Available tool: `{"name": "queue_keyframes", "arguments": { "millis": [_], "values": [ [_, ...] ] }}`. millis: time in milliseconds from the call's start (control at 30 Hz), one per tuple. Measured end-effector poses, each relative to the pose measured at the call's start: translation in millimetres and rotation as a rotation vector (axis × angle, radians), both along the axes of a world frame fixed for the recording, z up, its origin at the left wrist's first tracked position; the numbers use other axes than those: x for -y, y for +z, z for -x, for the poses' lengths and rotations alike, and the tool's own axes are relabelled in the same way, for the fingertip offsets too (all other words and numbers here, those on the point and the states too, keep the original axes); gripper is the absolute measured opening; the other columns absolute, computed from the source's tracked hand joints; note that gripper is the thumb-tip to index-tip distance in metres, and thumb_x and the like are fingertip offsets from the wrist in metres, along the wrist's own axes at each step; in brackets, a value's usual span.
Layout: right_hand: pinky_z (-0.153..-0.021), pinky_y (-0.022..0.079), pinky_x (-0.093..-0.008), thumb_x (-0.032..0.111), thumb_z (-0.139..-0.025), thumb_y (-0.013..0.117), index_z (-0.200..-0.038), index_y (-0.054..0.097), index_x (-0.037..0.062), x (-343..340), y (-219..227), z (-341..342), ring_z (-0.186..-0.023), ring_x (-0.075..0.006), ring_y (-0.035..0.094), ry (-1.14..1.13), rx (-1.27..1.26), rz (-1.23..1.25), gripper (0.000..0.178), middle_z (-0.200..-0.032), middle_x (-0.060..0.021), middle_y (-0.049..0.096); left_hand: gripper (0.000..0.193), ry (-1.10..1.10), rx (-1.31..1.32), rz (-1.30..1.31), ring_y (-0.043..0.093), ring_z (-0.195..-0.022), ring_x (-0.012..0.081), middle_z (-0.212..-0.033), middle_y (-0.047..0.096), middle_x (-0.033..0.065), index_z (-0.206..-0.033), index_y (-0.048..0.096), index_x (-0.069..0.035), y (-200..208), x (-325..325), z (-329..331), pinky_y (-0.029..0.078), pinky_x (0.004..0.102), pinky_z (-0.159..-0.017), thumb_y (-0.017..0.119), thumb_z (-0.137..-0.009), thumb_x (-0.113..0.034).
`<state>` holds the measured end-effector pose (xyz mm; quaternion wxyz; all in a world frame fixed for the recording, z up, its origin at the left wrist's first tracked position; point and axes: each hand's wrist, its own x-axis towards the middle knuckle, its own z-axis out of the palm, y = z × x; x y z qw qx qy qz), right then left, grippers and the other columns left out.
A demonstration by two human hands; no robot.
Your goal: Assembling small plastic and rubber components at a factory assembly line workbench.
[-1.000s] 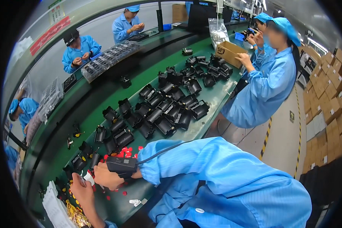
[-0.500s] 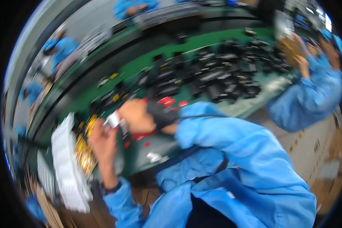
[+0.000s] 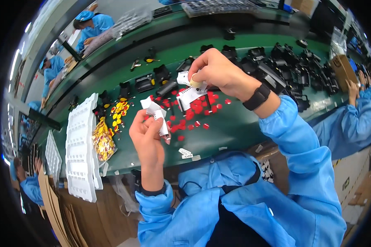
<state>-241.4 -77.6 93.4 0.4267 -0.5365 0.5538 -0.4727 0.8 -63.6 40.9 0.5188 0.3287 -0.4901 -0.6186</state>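
Observation:
My left hand is closed on a folded white paper strip, and a small dark piece shows at the strip's lower end below the fingers. Up and to the right, over the bench, my right hand pinches a white strip with black printed marks, which hangs down from the fingertips. Something pale yellow covers the tip of one right-hand finger. Many small red pieces lie scattered on the green bench beneath both hands. Two thin dark strips stand out near the right hand's paper.
Black plastic housings crowd the bench's back and right. Yellow pieces and a clear bag of yellow and red parts lie left, beside white moulded trays. Co-workers in blue sit across and at right, one near a cardboard box.
My hands, close together half a second ago, are now apart. The right one has moved up and right with a white strip; the left still holds its own. The whole view has shifted.

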Motion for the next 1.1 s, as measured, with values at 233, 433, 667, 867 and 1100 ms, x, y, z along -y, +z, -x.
{"name": "queue_keyframes", "arguments": {
  "millis": [233, 433, 667, 867, 1100],
  "values": [
    [-0.061, 0.05, -0.0281, -0.002, -0.071, 0.063, -0.08, 0.069, -0.0075, -123.2, 14.7, 56.2, -0.067, -0.0163, 0.063, -0.184, 0.211, 0.109, 0.012, -0.074, -0.0107, 0.066, 0.03, -0.392, -0.2, -0.091, 0.058, -0.053, 0.0169, -0.074, 0.063, 0.0126, -0.115, 0.05, 0.006, 9.7, -64.1, 75.2, 0.046, 0.0285, -0.044, 0.059, -0.086, 0.002],
    [-0.07, 0.048, -0.0225, -0.003, -0.065, 0.061, -0.084, 0.066, -0.0068, -323.7, -43.5, 85.9, -0.077, -0.011, 0.062, -0.783, 0.115, 0.28, 0.021, -0.084, -0.0061, 0.066, 0.021, -0.908, 0.034, -0.105, 0.058, -0.08, 0.0051, -0.087, 0.063, 0.0042, -0.109, 0.055, 0.004, -37.6, -150.8, 154.6, 0.049, 0.0211, -0.068, 0.062, -0.09, 0.004],
    [-0.063, 0.045, -0.0243, -0.002, -0.069, 0.067, -0.09, 0.072, -0.001, -474.2, -260.0, 85.2, -0.071, -0.0112, 0.059, -1.457, -0.078, -0.44, 0.021, -0.08, -0.0038, 0.067, 0.033, -1.208, 0.474, 0.435, 0.062, -0.061, 0.0282, -0.069, 0.063, 0.0174, -0.109, 0.056, -0.001, -202.8, -234.6, 274.9, 0.048, 0.0407, -0.057, 0.069, -0.082, -0.014],
    [-0.082, 0.053, -0.0376, 0.008, -0.079, 0.072, -0.1, 0.068, -0.0071, -492.8, -348.3, 64.7, -0.087, -0.0257, 0.067, -1.375, -0.463, -0.413, 0.026, -0.095, -0.0156, 0.071, 0.048, -1.345, 0.7, 0.716, 0.066, -0.081, 0.0445, -0.088, 0.067, 0.0271, -0.115, 0.055, 0.013, -198.2, -224.2, 243.6, 0.053, 0.053, -0.069, 0.062, -0.071, -0.004],
    [-0.06, 0.051, -0.0254, -0.007, -0.084, 0.056, -0.094, 0.061, -0.0041, -291.3, -130.3, 13.2, -0.064, -0.016, 0.063, -0.769, 0.052, 0.072, 0.012, -0.075, -0.0089, 0.063, 0.006, -0.398, 0.46, 0.964, 0.063, -0.068, 0.0277, -0.081, 0.063, 0.0148, -0.082, 0.061, 0.0, 2.2, -83.7, 74.2, 0.052, 0.0386, -0.059, 0.063, -0.077, -0.004]
  ]
}}
